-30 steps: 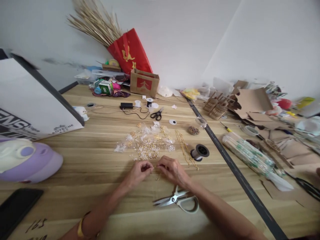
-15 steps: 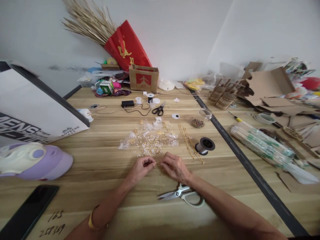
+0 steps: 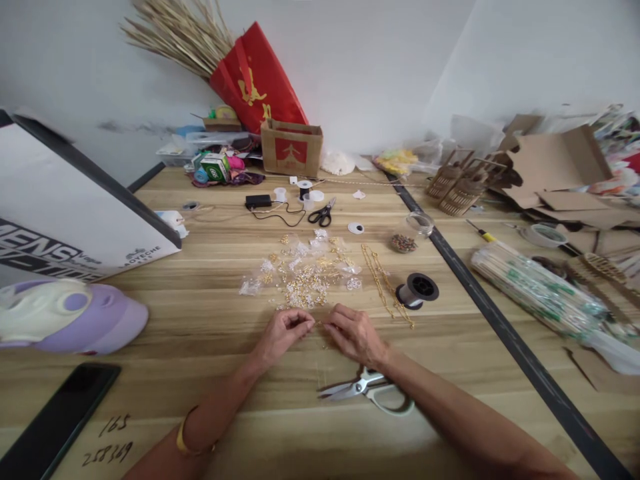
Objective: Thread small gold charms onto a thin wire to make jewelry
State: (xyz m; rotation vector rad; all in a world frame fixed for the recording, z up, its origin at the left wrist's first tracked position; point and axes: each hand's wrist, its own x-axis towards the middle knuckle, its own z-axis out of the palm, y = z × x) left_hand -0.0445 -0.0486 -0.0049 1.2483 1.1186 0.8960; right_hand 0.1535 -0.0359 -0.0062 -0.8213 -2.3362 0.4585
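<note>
My left hand [image 3: 281, 335] and my right hand [image 3: 356, 335] rest on the wooden table [image 3: 200, 320], fingertips pinched together on a tiny gold piece [image 3: 320, 325] between them. A thin strand hangs down from the pinch, too fine to name. Just beyond the fingers lies a heap of small gold and white beads [image 3: 305, 290] with little clear bags. A gold chain [image 3: 385, 287] lies to the right of the heap, beside a dark thread spool [image 3: 417, 290]. White-handled scissors [image 3: 370, 390] lie under my right wrist.
A purple cap [image 3: 70, 320] and a black phone [image 3: 55, 423] sit at the left, behind them a white bag [image 3: 60, 207]. Black scissors [image 3: 320, 215], a bead jar [image 3: 403, 243], a red bag [image 3: 255, 83], a bundle of sticks [image 3: 540, 293] and cardboard scraps [image 3: 565, 193] lie farther off.
Both hands keep the same pinch on the small piece. The view has shifted slightly, so everything sits a little more to the right and higher.
</note>
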